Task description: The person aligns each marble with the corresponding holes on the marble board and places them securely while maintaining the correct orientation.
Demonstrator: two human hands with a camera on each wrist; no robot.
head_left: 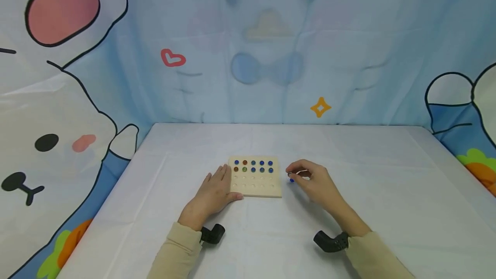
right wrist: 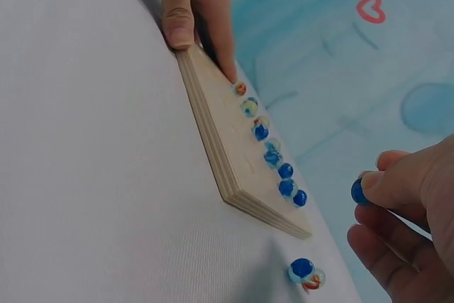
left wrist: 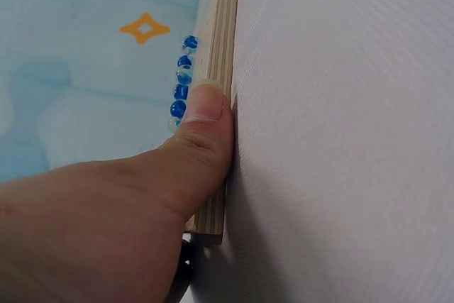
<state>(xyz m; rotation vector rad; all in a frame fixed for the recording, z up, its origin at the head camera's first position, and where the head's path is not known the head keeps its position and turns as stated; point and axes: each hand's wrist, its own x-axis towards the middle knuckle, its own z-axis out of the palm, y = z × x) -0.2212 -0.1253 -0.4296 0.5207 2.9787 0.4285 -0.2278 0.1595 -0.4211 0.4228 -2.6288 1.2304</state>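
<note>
A light wooden board (head_left: 257, 190) with rows of shallow holes lies on the table. Glass marbles (head_left: 253, 169), mostly blue with some reddish and greenish ones, fill its two far rows. My left hand (head_left: 213, 195) rests against the board's near left corner, fingers straight along the left side and thumb (left wrist: 206, 115) pressed to the front edge. Right of the board, my right hand (head_left: 314, 182) pinches a blue marble (right wrist: 358, 191) between thumb and fingers, above the table. Below it on the cloth sit a loose blue marble (right wrist: 302, 268) and a clear one with red swirls (right wrist: 314, 282), close together.
A white cloth (head_left: 387, 193) covers the table. Behind it hangs a light blue curtain (head_left: 271, 98) with cartoon prints. Each wrist wears a black camera mount, the left one (head_left: 213, 234) and the right one (head_left: 331, 242) both standing out inward over the table.
</note>
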